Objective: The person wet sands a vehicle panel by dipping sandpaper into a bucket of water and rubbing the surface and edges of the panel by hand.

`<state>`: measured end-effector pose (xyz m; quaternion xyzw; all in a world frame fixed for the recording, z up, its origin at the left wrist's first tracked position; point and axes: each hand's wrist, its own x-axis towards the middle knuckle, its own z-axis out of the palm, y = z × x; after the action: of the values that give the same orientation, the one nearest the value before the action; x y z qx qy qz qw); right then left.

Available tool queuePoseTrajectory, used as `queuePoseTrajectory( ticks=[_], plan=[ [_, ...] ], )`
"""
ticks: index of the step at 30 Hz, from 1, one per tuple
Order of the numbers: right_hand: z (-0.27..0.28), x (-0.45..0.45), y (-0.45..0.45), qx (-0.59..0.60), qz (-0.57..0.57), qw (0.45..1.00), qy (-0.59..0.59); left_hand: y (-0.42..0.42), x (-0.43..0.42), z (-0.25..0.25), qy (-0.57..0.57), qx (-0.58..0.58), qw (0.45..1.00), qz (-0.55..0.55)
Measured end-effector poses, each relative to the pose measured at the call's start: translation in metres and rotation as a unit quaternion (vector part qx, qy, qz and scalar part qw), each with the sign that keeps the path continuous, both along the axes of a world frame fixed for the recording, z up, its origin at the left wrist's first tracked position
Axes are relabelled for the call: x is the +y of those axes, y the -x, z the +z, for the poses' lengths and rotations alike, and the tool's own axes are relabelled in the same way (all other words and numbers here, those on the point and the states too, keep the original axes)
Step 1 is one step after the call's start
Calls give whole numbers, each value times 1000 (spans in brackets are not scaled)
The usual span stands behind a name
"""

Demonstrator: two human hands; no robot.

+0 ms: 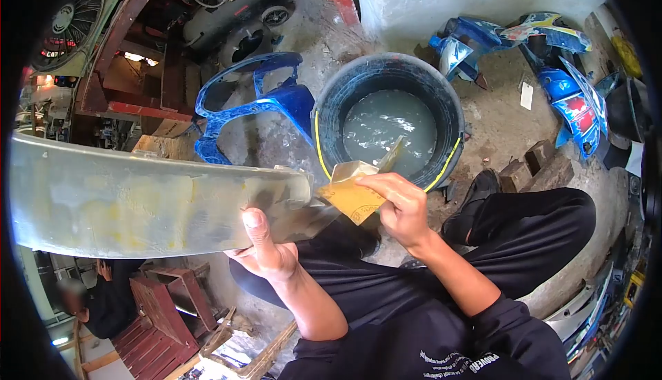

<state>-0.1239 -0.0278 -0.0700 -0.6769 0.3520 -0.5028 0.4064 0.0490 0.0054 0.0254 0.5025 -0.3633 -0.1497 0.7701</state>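
A long, curved vehicle body panel [138,204], patchy grey-green and yellowish, stretches from the left edge to the middle of the view. My left hand [272,252] supports it near its right end, thumb against the face and fingers mostly hidden behind. My right hand [400,207] pinches a folded, yellow-backed sheet of sandpaper [355,202] just off the panel's right end. Printing shows on the paper's back. Beyond it stands a black bucket [331,114] of cloudy water [386,121], with the sheet's upper corner overlapping the bucket in view.
A blue plastic frame [293,101] lies left of the bucket. Blue fairing pieces [569,97] rest at the back right, near wooden blocks [517,173]. At lower left, another person [114,297] is beside a red slatted wooden bench [152,325]. An air compressor [238,18] stands behind.
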Motion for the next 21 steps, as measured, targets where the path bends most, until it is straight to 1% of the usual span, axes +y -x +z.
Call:
queuePoseTrajectory(
  ticks=[2, 3, 4, 6, 10, 12, 13, 14, 16, 17, 18, 20, 21],
  plan=[
    [12, 2, 5, 91, -36, 995, 17, 0, 0, 3, -13, 14, 1000, -13],
    [15, 2, 3, 100, -54, 992, 50, -1, 1, 3, -13, 15, 1000, -11],
    [18, 2, 4, 101, -54, 992, 50, -2, 1, 1, -12, 15, 1000, -9],
    [24, 3, 7, 134, -12, 991, 2, -2, 0, 0, -9, 16, 1000, -7],
    [38, -6, 6, 130, 29, 991, 7, -1, -1, 1, -17, 10, 1000, 8],
    [43, -7, 3, 114, 50, 991, -48, -1, -1, 2, -26, 12, 1000, 8],
    [36, -7, 1, 134, 37, 990, -15, 0, 0, 2, -29, 16, 999, 2],
    [29, -7, -5, 134, 36, 990, -15, 0, 0, 2, -33, 20, 999, -3],
    [18, -6, -20, -26, 24, 999, -41, 1, -2, 4, -30, 13, 999, -4],
    [21, -7, -22, -61, 49, 996, -52, 2, -2, 5, -28, 5, 1000, -5],
    [26, -10, -21, -61, 50, 996, -51, 1, -2, 4, -27, 5, 1000, -4],
    [33, -12, -15, 9, 93, 995, -30, 0, 0, 1, -26, 13, 1000, -9],
    [27, -11, -11, 57, 120, 990, -43, 0, 1, 1, -27, 14, 999, -10]
  ],
)
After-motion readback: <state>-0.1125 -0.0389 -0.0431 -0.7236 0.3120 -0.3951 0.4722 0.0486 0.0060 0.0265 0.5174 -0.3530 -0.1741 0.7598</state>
